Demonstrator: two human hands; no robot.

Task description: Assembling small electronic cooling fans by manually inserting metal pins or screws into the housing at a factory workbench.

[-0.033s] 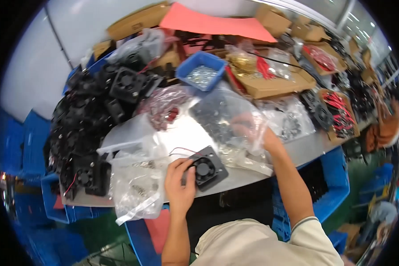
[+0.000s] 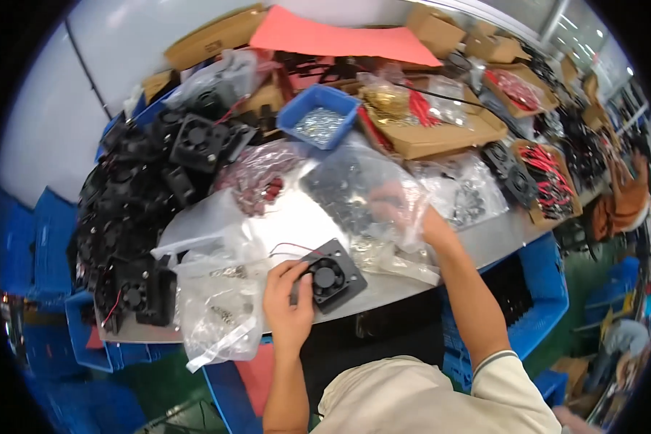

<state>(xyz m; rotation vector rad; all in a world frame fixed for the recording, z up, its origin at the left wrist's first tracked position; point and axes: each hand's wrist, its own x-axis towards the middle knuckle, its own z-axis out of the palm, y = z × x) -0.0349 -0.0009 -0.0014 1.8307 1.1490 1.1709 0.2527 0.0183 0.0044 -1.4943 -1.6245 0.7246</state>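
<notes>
At the table's near edge, my left hand is closed on the side of a small black cooling fan set in a square black housing. A thin red and dark wire trails from the fan's upper left. My right hand is inside a clear plastic bag of dark small parts. Its fingers show only dimly through the cloudy plastic, so their grip is unclear. Close to my left wrist, another clear bag with small metal pieces hangs partly over the edge. Behind the fan lies a bag of red-wired parts.
Black fan housings are heaped at the left. A blue bin of small screws stands at the back, beside a cardboard tray of bagged parts. Red and black leads fill a box at right. Blue crates stand below.
The whole view has shifted slightly, so things sit a little further left. Both hands keep their places, the left on the fan and the right in the bag.
</notes>
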